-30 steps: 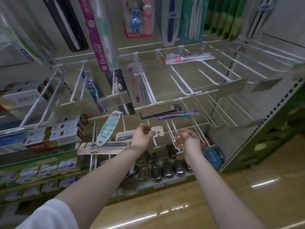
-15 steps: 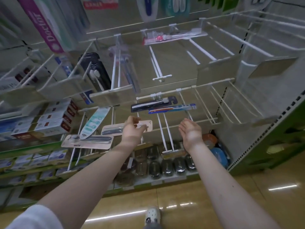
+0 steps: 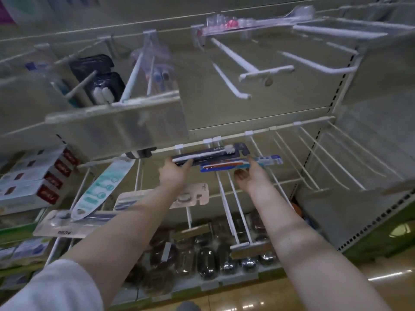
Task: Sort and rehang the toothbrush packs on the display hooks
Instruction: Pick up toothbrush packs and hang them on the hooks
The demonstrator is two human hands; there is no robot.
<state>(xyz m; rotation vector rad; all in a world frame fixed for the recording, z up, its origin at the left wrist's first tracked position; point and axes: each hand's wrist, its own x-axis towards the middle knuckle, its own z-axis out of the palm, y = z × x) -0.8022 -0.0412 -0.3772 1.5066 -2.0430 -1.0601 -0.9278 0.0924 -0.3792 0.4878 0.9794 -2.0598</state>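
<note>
**Laid Crosswise, Reached From Below**

The dark pack (image 3: 208, 153), lying left-to-right across the hooks (image 3: 223, 198), is gripped at its left end by the left hand (image 3: 174, 176). The blue pack (image 3: 241, 163) beside it is touched underneath by the right hand (image 3: 249, 178), fingers uncurled.

Glossy tan floor (image 3: 396, 288), beige shelving back panel (image 3: 224, 115).

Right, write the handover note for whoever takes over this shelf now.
Left hand: grips the left end of the dark toothbrush pack.
Right hand: touches the blue toothbrush pack from below; grip unclear.
Both packs lie crosswise over the wire hooks, not hung.
Also lying crosswise: beige pack, teal pack, clear pack up top.
Left to do: sort and hang all of these.
</note>
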